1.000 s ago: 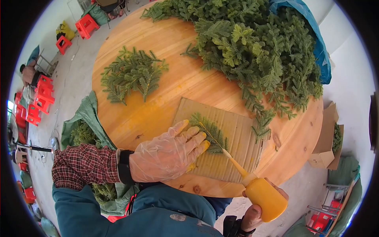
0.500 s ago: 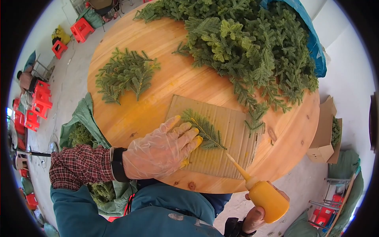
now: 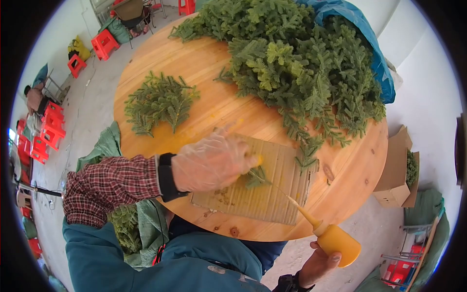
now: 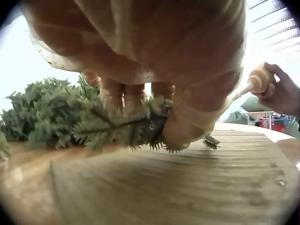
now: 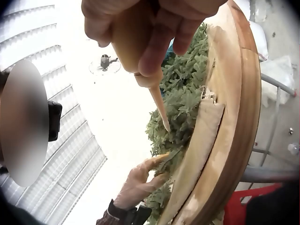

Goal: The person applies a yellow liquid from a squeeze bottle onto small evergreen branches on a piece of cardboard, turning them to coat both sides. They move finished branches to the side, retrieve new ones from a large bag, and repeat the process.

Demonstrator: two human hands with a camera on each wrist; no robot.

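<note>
My left hand [image 3: 209,163], in a clear glove with yellow-stained fingertips, pinches a green fir sprig [image 4: 117,130] between thumb and fingers, over a ridged cardboard sheet [image 3: 279,160]. Much of the sprig is hidden behind that hand in the head view; its cut stem points right. In my bare right hand [image 3: 317,267] is a yellow squeeze bottle [image 3: 340,247], gripped by its body. Its long tapered nozzle [image 3: 306,215] points at the stem end, a short way off, and a thin strand stretches between them.
On the round wooden table [image 3: 357,168], a large heap of fir branches [image 3: 311,73] lies by a blue bag [image 3: 379,63]. A smaller sprig pile [image 3: 160,103] sits at the left. Beside the table stand a green sack [image 3: 104,143] and a cardboard box [image 3: 393,187].
The left hand, earlier laid over the sprig on the cardboard, now pinches it from above. The bottle's nozzle has drawn back from the stem, down and to the right.
</note>
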